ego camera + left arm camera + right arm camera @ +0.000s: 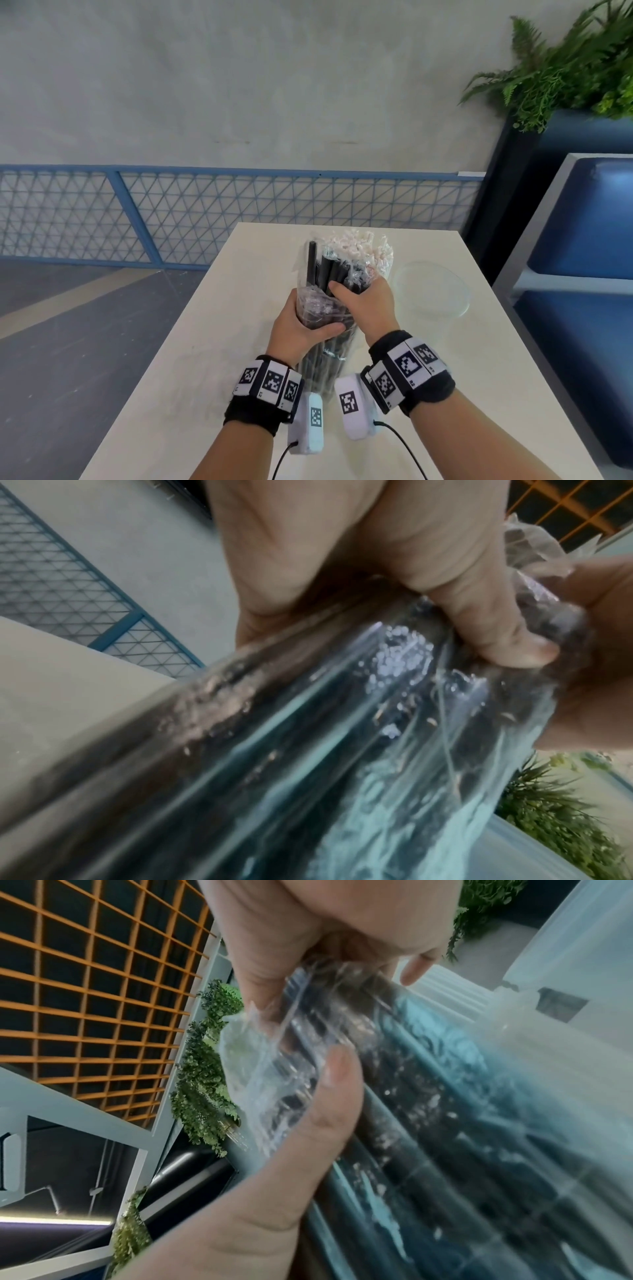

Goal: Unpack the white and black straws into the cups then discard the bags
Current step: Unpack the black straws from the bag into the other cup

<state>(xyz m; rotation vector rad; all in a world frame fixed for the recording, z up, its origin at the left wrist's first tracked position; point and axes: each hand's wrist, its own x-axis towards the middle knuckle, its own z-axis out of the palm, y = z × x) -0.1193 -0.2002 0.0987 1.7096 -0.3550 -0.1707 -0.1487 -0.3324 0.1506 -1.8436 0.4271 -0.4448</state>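
Observation:
A clear plastic bag (318,363) of black straws (329,267) stands upright over the table, its lower end hidden behind my wrists. My left hand (301,325) grips the bag around its middle, thumb across the front. My right hand (363,298) grips the upper part of the black straw bundle, with crumpled plastic under its fingers. In the left wrist view the left hand (394,574) wraps the shiny bag (308,723). In the right wrist view the right hand (325,1110) squeezes the straws and plastic (445,1123). A bunch of white straws (356,246) stands just behind. An empty clear cup (435,291) sits to the right.
The pale table (205,342) is narrow, with its left edge near my left arm. A blue mesh railing (205,212) runs behind it. A blue bench (582,308) and a fern planter (565,75) stand on the right.

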